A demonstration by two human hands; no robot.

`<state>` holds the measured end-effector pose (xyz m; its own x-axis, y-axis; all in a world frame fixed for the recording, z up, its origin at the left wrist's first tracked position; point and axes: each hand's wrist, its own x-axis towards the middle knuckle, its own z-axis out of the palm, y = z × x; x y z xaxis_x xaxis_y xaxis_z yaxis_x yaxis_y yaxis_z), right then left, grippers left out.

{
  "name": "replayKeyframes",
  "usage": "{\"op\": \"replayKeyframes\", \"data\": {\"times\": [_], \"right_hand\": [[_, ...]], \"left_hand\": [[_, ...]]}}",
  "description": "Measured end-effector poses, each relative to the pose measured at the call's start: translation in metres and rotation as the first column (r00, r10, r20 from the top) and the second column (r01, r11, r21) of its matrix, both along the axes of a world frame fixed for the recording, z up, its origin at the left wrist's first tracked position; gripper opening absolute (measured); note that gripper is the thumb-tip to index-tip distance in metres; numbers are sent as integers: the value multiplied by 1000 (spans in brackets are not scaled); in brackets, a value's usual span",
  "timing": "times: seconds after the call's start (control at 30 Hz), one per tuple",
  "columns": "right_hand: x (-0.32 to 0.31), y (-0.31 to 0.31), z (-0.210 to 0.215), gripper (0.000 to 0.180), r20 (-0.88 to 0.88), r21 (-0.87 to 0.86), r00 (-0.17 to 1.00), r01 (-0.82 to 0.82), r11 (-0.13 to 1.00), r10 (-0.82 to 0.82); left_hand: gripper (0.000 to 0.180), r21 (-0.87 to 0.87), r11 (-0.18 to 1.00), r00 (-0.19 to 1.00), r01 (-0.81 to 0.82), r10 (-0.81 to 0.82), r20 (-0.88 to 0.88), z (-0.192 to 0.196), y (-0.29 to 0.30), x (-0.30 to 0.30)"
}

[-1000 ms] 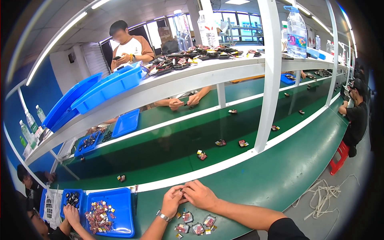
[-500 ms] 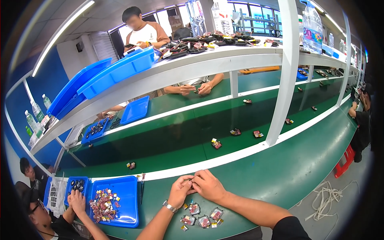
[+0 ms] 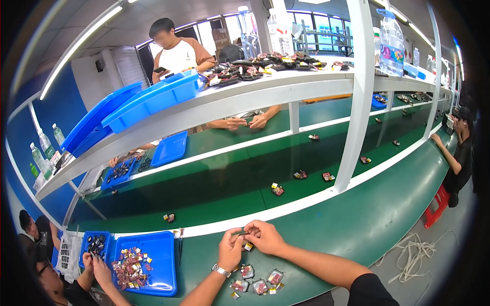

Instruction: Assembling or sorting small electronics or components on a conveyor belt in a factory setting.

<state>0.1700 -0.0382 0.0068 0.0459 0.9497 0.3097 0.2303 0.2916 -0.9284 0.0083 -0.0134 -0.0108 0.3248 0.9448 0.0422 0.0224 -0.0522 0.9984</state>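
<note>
The left hand point(image 3: 230, 251) and the right hand point(image 3: 266, 238), at the lower centre, meet with fingers curled, pinching a small dark piece point(image 3: 243, 234) between their fingertips; the fingers cover most of it (its exact shape I cannot tell), and a yellow-and-white tab point(image 3: 248, 246) shows just below. A metal link watch point(image 3: 221, 270) circles the left wrist. Under the hands, at the bottom centre, lie four rounded shells point(image 3: 260, 287), greyish and glossy, with reddish parts inside. To their left, a blue tray point(image 3: 166, 255) carries a heap of reddish pieces point(image 3: 130, 269), and a co-worker's hands point(image 3: 97, 268) work beside it. Across the middle, more units dot the green belt point(image 3: 217, 206), while a white post point(image 3: 360, 102) blocks part of it at right of centre. Above runs a white shelf point(image 3: 286, 86) bearing ribbed blue plastic trays point(image 3: 153, 104), clear bottles and a jumbled black pile point(image 3: 260, 66).
</note>
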Motion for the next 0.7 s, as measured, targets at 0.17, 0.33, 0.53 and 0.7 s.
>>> {"op": "replayKeyframes", "data": {"times": [0.17,0.33,0.53,0.7], "right_hand": [[23,78,-2,19,-38,-171,966,246,954,-255],[25,118,-15,17,283,24,889,368,930,-359],[156,99,-4,27,416,343,450,727,595,-790],[202,88,-20,47,614,152,330,842,517,-717]], "left_hand": [[26,244,957,988,-154,141,68,2,15,-8],[22,240,966,995,-97,89,45,-4,16,-13],[18,132,984,988,-117,103,112,1,17,-10],[16,131,988,995,-86,80,54,1,19,-14]]}}
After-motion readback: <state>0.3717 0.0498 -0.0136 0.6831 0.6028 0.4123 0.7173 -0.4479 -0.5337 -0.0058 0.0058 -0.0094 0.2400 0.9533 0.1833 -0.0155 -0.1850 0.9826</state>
